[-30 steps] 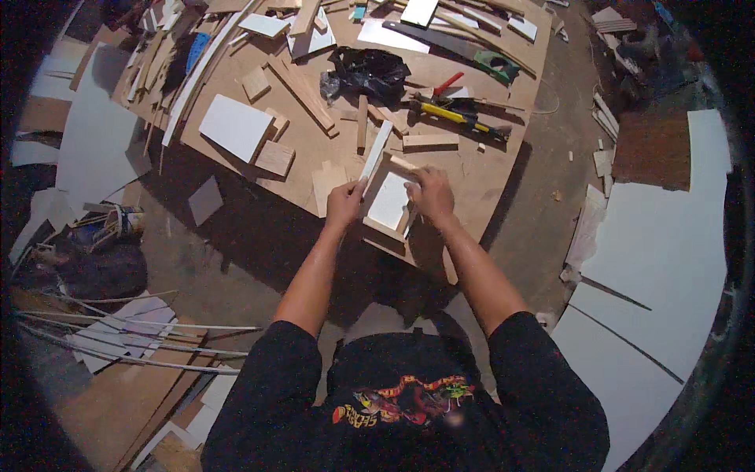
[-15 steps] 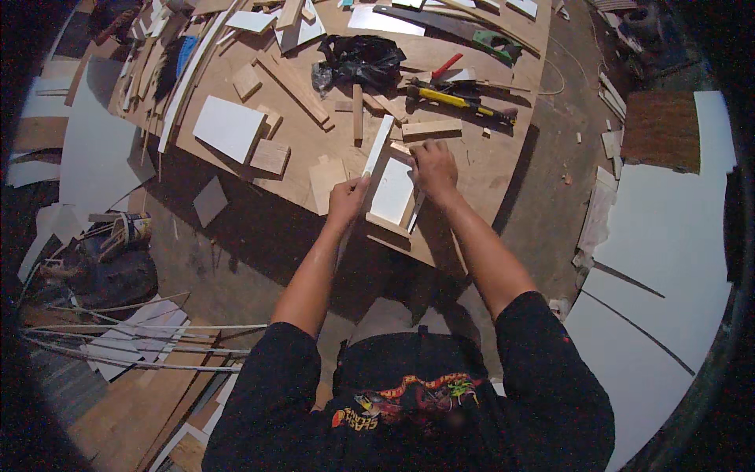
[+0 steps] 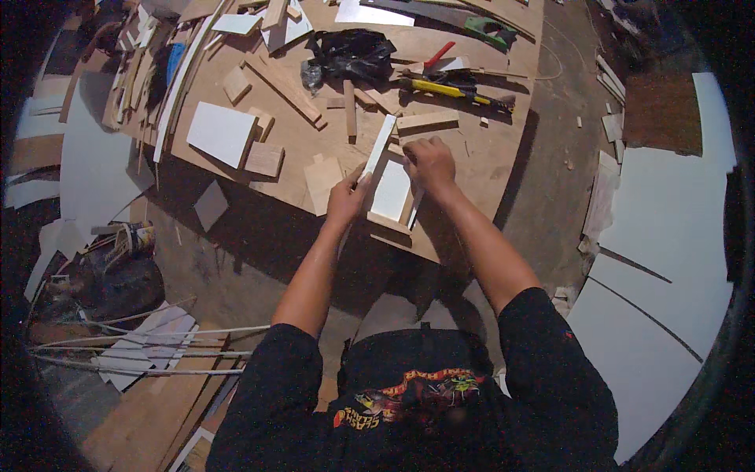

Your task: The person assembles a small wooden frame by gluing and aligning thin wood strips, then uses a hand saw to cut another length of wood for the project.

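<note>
At the table's near edge lies a small box-like wooden frame (image 3: 391, 224) with a white panel (image 3: 389, 191) inside it. My left hand (image 3: 346, 200) is closed on a narrow white-faced wooden strip (image 3: 381, 143), which runs along the frame's left side and points away from me. My right hand (image 3: 432, 167) is at the frame's far right corner, fingers bent and pressed together. What those fingers grip, if anything, is hidden. A short piece of wood (image 3: 395, 149) shows just left of the fingertips.
Beyond the hands lie a wood block (image 3: 427, 120), a yellow-and-black tool (image 3: 448, 90), a red-handled tool (image 3: 440, 54), a black plastic bag (image 3: 350, 59) and a green-handled saw (image 3: 487, 31). White-faced panels (image 3: 222, 134) and offcuts are at left. Large white sheets (image 3: 661, 228) stand right of the table.
The whole view has shifted slightly, so the table appears a little further left and up. Both hands stay at the frame; the right wrist and fingers have turned a little.
</note>
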{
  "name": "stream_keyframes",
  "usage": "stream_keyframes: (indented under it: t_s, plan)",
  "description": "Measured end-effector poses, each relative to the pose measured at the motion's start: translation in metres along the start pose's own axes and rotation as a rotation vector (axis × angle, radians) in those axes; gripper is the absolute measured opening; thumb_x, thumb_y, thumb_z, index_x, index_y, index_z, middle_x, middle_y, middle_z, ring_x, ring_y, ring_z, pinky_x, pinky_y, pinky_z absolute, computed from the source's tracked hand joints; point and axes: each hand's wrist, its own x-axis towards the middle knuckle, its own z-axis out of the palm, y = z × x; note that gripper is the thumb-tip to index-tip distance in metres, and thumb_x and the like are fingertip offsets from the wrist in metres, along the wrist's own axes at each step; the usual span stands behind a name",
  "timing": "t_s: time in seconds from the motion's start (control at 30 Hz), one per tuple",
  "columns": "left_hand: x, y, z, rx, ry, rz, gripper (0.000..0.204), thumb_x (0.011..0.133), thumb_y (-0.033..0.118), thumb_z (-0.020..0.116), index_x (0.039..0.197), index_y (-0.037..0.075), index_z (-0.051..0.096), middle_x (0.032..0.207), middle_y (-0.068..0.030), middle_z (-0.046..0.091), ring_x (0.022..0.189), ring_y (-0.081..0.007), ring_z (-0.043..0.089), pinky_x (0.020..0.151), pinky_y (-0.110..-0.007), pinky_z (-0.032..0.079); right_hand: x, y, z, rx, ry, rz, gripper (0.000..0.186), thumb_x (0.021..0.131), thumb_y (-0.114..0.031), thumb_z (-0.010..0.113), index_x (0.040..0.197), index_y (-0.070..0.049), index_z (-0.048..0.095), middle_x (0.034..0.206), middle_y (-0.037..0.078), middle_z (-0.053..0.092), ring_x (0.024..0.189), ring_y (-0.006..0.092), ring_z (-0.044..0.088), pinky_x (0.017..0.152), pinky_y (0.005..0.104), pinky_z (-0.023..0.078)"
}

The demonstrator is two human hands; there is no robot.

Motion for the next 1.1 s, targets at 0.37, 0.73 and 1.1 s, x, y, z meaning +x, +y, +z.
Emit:
stream_keyframes:
  t_s: [0.37,0.73,1.1]
  plan:
    - [0.004,0.002,0.001,0.411,0.06,0.031,0.046,0.1,0.056,0.046,0.136,0.032,0.061,0.097,-0.0215,0.072,0.093,-0.041,0.069,0.081,-0.047,0.053,-0.003,-0.001,0.006,-0.032,0.017,0.009,0.028,0.073,-0.023,0.08,0.098,-0.016,0.069,0.097,0.005,0.069,0.097,0.0304,0.061,0.087,0.0455,0.049]
    - [0.021,0.014,0.017,0.458,0.15,0.121,0.046,0.101,0.054,0.045,0.129,0.024,0.067,0.087,-0.0196,0.071,0.085,-0.0412,0.069,0.074,-0.051,0.053,-0.002,0.0,0.005,-0.03,0.042,-0.007,0.026,0.073,-0.022,0.078,0.096,-0.014,0.07,0.094,0.007,0.069,0.095,0.0303,0.062,0.085,0.0439,0.05]
    - [0.025,0.005,0.017,0.354,0.144,0.1,0.045,0.101,0.052,0.048,0.136,0.027,0.062,0.089,-0.0217,0.071,0.088,-0.0399,0.069,0.077,-0.046,0.053,-0.009,0.053,-0.024,-0.15,0.065,0.105,0.022,0.086,-0.022,0.066,0.103,-0.008,0.068,0.105,0.013,0.068,0.102,0.0339,0.061,0.085,0.0467,0.052]
